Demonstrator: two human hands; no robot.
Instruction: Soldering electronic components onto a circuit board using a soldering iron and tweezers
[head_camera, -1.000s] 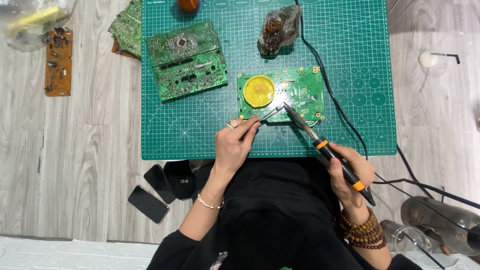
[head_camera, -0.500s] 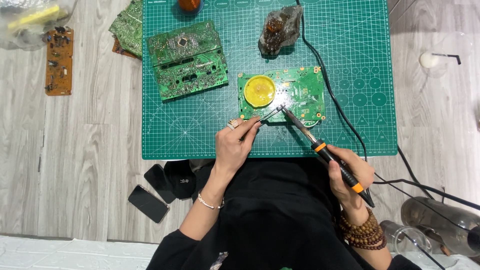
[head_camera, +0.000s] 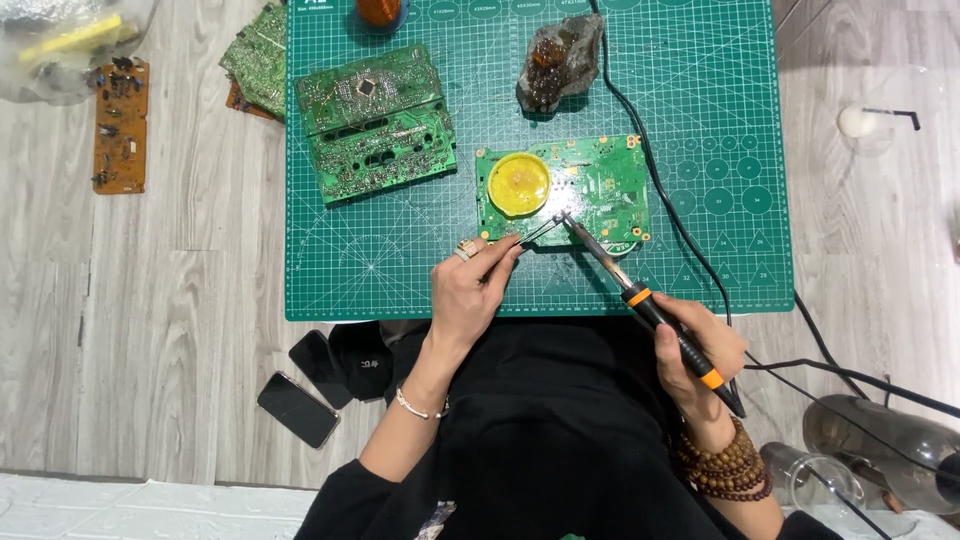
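Note:
A green circuit board (head_camera: 600, 185) lies on the green cutting mat (head_camera: 700, 110), with a round yellow dish (head_camera: 518, 184) resting on its left part. My left hand (head_camera: 470, 290) pinches thin tweezers (head_camera: 540, 231) whose tips touch the board's lower middle. My right hand (head_camera: 695, 350) grips a black soldering iron with orange rings (head_camera: 650, 305); its metal tip meets the tweezers' tips on the board.
Two larger green boards (head_camera: 375, 120) lie on the mat's left, more boards (head_camera: 255, 60) off its corner. A brown lump in clear wrap (head_camera: 558, 60) sits at the top. An orange-brown board (head_camera: 118, 125), two dark phones (head_camera: 310, 385), a black cable (head_camera: 690, 240) and glass vessels (head_camera: 880, 440) surround the mat.
The soldering iron's tip has shifted slightly on the board, toward the tweezers' tips. Both hands otherwise stay in place.

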